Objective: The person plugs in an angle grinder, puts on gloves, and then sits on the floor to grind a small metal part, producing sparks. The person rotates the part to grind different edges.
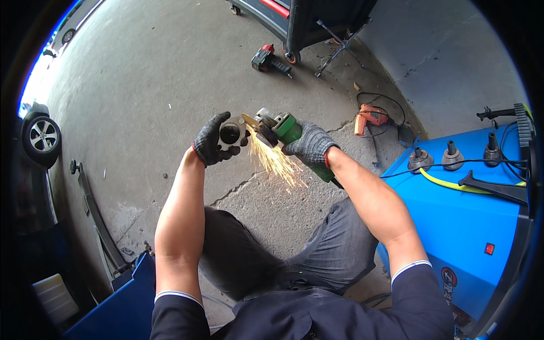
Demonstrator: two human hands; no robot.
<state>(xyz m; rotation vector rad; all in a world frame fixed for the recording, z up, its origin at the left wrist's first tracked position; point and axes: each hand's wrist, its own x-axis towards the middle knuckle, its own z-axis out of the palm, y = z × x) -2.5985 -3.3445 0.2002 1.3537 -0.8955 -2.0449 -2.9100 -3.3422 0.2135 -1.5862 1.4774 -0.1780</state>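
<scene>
In a dark grey knit glove, my left hand (214,140) grips a metal ring-shaped part (233,132) with a round dark hole in its middle. My gloved right hand (311,143) is wrapped round the green body of an angle grinder (288,129). The grinder's yellowish disc (250,121) meets the right edge of the metal part. From that contact a spray of orange sparks (277,163) flies down and to the right, over the concrete floor between my knees.
A cordless impact wrench (271,60) lies beyond, by a wheeled tool cart (283,25) and a cross-shaped wrench (342,47). An orange corded drill (371,118) lies to the right. A blue machine (453,209) holds several metal cones (451,156). A car wheel (43,135) stands at left.
</scene>
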